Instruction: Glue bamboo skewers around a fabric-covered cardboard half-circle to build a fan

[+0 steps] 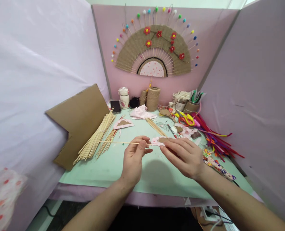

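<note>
My left hand (135,155) pinches a thin wooden skewer (113,142) that lies level and sticks out to the left. My right hand (183,155) holds a small pink cloth-covered cardboard piece (158,140) at the skewer's right end, fingers pressed on it. Both hands hover just above the mint green mat (113,170), near its middle. A similar cloth-covered piece (123,123) lies farther back on the mat.
A bundle of skewers (96,138) and a cardboard sheet (81,117) lie at the left. Twine spools (153,98), a small jar (124,97), scissors (187,118) and pipe cleaners (214,138) crowd the back and right. A finished decorated fan (154,51) hangs on the pink back wall.
</note>
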`<act>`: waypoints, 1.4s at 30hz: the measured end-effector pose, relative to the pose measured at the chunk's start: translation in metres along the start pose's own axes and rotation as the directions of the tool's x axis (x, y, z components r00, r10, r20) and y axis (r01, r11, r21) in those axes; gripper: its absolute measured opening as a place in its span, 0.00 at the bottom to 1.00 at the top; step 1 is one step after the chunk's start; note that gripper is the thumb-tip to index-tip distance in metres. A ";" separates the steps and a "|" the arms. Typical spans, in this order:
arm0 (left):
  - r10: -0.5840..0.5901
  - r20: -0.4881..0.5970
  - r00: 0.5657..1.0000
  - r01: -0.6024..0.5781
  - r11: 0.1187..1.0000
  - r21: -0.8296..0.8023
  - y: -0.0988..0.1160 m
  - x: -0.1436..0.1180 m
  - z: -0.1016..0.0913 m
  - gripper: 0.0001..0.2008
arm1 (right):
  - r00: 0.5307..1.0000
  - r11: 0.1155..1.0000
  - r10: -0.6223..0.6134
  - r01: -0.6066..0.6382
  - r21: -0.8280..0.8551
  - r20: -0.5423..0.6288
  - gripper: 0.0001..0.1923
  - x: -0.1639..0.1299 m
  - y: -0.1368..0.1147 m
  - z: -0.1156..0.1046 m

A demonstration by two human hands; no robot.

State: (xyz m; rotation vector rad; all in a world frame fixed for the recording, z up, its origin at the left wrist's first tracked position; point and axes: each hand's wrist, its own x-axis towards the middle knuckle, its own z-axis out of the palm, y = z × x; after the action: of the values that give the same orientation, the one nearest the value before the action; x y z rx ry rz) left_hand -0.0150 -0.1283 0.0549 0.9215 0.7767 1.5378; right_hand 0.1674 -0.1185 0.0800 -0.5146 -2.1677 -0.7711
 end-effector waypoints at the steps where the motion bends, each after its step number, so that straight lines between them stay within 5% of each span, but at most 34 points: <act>1: -0.011 -0.007 1.000 0.011 1.000 -0.003 0.000 0.000 0.000 0.14 | 1.000 1.000 0.002 -0.002 -0.002 0.003 0.10 0.000 0.000 0.000; 17: -0.004 -0.004 1.000 0.004 0.995 -0.100 -0.007 -0.001 -0.001 0.14 | 1.000 0.999 -0.007 0.008 -0.052 0.019 0.07 -0.002 -0.004 0.001; 27: 0.002 -0.007 1.000 -0.003 0.985 -0.171 -0.039 -0.001 -0.026 0.12 | 0.924 0.923 0.382 -0.382 -0.047 -0.003 0.18 -0.028 -0.036 0.027; 32: -0.141 -0.031 0.989 0.137 0.983 -0.124 -0.060 0.002 -0.041 0.15 | 0.899 0.901 0.425 -0.432 0.043 0.109 0.10 -0.051 -0.045 0.056; 35: -0.331 -0.063 0.942 0.324 0.941 -0.094 -0.063 -0.003 -0.053 0.16 | 0.897 0.910 0.400 -0.414 0.036 0.188 0.10 -0.072 -0.050 0.072; 37: -0.515 -0.004 0.857 0.515 0.857 -0.004 -0.057 -0.013 -0.061 0.17 | 0.891 0.916 0.387 -0.401 0.012 0.238 0.10 -0.083 -0.054 0.079; 39: -0.654 0.105 0.749 0.614 0.745 0.260 -0.048 -0.023 -0.071 0.17 | 0.880 0.920 0.376 -0.392 -0.003 0.289 0.10 -0.090 -0.058 0.081; 40: -0.657 0.146 0.739 0.545 0.711 0.444 -0.043 -0.027 -0.075 0.15 | 0.877 0.922 0.367 -0.387 0.001 0.310 0.09 -0.091 -0.059 0.082; 42: -0.471 0.211 0.856 0.163 0.635 0.755 -0.038 -0.028 -0.084 0.08 | 0.871 0.920 0.356 -0.390 0.034 0.338 0.09 -0.092 -0.061 0.081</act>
State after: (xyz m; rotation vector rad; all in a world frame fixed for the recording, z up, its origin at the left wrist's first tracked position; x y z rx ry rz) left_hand -0.0687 -0.1494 -0.0218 1.5119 1.2022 0.6442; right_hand 0.1469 -0.1199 -0.0553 -1.0350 -2.2854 -0.3779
